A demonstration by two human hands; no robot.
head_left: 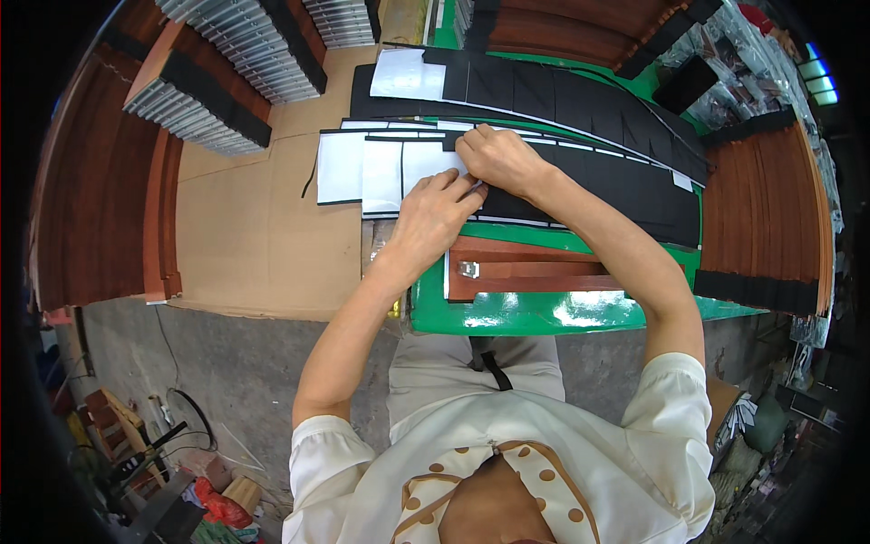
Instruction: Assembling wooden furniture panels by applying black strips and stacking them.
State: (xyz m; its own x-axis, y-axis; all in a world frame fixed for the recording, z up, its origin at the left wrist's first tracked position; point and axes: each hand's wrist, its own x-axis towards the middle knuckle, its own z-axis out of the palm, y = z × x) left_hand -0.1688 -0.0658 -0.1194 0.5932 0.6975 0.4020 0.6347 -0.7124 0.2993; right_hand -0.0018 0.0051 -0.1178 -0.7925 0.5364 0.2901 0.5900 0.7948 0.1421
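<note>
Long black strips (pixel 589 186) with white sheets on their left ends lie stacked in front of me. My left hand (pixel 438 210) is on the nearest strip, its bent fingertips pressed together at the edge of a white sheet (pixel 382 172). Beside it, my right hand (pixel 500 159) is curled in a pinch at the same edge. A bit of white shows between the two hands. Fingertips and thumbs are partly hidden. Farther back lies another black strip (pixel 535 86) with a white sheet (pixel 399 74) on its left end.
Under the strips is a green table cover (pixel 507 317); brown board (pixel 272 218) lies left. A reddish-brown wooden piece with a metal clip (pixel 468 269) rests near the front edge. Stacks of brown panels stand at the left (pixel 100 181) and right (pixel 766 208). Silvery-edged blocks (pixel 195 109) stand far left.
</note>
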